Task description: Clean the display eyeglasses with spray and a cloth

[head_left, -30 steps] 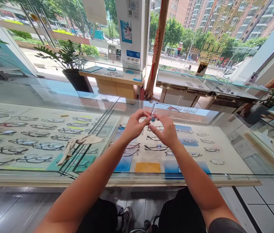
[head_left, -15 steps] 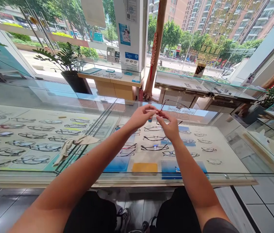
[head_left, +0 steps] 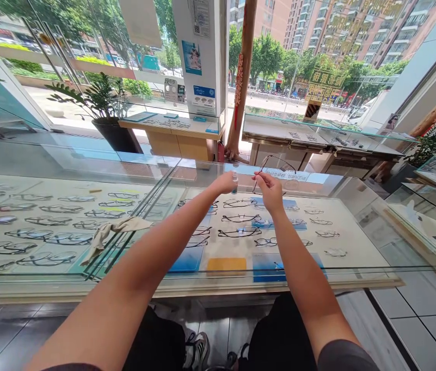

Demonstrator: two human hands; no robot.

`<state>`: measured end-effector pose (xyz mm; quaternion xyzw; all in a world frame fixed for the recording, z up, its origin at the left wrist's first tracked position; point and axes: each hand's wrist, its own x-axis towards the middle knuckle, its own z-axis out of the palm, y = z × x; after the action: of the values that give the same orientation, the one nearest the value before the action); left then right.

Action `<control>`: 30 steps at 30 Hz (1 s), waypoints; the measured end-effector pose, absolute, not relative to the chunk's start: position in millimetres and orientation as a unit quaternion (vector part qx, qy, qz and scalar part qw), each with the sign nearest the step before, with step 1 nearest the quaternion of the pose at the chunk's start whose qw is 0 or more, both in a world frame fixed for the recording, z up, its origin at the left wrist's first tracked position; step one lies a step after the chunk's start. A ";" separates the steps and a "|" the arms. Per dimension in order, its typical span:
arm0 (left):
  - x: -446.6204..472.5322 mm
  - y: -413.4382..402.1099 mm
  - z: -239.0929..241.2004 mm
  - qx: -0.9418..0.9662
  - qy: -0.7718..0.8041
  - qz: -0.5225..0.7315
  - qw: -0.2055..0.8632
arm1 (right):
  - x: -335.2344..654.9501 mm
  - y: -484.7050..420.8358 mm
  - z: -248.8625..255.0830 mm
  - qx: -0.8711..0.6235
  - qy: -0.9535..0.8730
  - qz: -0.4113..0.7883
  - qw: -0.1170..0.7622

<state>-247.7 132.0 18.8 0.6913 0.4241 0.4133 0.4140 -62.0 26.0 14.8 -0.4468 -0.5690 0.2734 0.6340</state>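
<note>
My right hand [head_left: 269,188] pinches a pair of thin dark-framed glasses [head_left: 275,164] by one end and holds it up over the far side of the glass counter [head_left: 356,226]. My left hand [head_left: 226,182] is closed round a small clear bottle [head_left: 234,182], which stands upright just left of the glasses. The two hands are a short way apart. Under the glass below them lie rows of spectacle frames [head_left: 239,233] on white, blue and yellow pads.
A crumpled beige cloth [head_left: 115,231] lies on the counter top at the left. Another section of the display case with several frames [head_left: 28,221] runs to the left. Further glass counters [head_left: 318,135] and a potted plant [head_left: 105,111] stand by the windows.
Both hands have moved away from me and apart. The glasses went from both hands to the right hand alone, swung out to the right. The left hand now holds just the small bottle.
</note>
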 end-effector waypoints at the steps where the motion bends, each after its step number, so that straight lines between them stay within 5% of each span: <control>1: -249.4 128.9 21.8 0.686 0.439 0.406 0.414 | -61.7 25.9 15.3 -0.443 -0.566 0.277 0.638; 19: -326.1 22.8 62.7 0.537 0.238 0.402 0.702 | -94.3 1.7 20.6 -0.360 -0.621 0.407 0.564; 30: -317.8 23.8 38.6 0.636 0.338 0.460 0.520 | -112.1 -14.3 17.0 -0.280 -0.663 0.483 0.499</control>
<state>-317.8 23.8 38.6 0.6356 0.3381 0.4596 0.5200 -112.1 -14.3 17.0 -0.2804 -0.6629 0.4825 0.4990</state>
